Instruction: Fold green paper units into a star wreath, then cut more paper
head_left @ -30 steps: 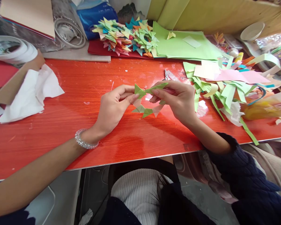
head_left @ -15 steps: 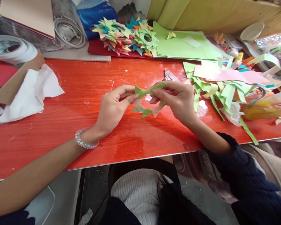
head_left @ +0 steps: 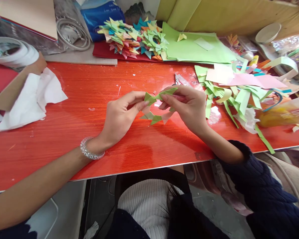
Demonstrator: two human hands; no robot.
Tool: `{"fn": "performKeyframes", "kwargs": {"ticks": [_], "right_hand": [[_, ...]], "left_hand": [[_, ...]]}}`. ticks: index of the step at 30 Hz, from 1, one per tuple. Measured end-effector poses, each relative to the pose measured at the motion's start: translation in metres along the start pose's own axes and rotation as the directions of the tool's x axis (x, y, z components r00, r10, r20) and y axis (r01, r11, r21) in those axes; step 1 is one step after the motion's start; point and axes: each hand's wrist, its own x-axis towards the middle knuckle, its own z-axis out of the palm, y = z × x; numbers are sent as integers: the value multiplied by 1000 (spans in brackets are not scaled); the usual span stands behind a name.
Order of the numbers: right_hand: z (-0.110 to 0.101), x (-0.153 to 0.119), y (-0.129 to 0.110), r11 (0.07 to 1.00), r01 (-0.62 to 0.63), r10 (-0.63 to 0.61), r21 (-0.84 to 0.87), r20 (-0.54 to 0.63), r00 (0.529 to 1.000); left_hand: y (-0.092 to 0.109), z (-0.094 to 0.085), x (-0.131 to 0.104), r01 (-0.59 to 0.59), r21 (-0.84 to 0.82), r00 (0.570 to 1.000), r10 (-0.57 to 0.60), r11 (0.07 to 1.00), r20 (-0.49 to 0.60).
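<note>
Between my two hands hangs a ring of folded paper pieces [head_left: 156,119], green and pale pink, held a little above the red table [head_left: 64,146]. With thumb and fingers, my left hand [head_left: 121,116] pinches the ring's left side beside a pointed green piece. My right hand [head_left: 188,106] is closed on the ring's upper right, where a long green folded piece sticks out past the thumb. A pink bit shows among the right fingers. The fingertips partly hide where the pieces join.
Stacked paper stars [head_left: 121,38] and green sheets [head_left: 186,49] lie at the back. Paper strips [head_left: 241,96] pile up on the right, with scissors [head_left: 176,79] left of them. Crumpled white paper [head_left: 27,99] and tape rolls [head_left: 15,54] sit left.
Both hands keep their pinch on the paper ring. My left hand and the green piece by it have shifted very slightly; otherwise things look the same.
</note>
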Motion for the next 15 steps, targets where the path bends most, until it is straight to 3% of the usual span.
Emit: {"fn": "performKeyframes", "kwargs": {"ticks": [10,15], "right_hand": [[1,0,-1,1000,-14,14,-2,40,999],[-2,2,-3,999,-31,29,23,90,995]], "left_hand": [[1,0,-1,22,23,1000,-22,1000,9],[-3,-1,1,72,-72,996,-69,995,53]]}}
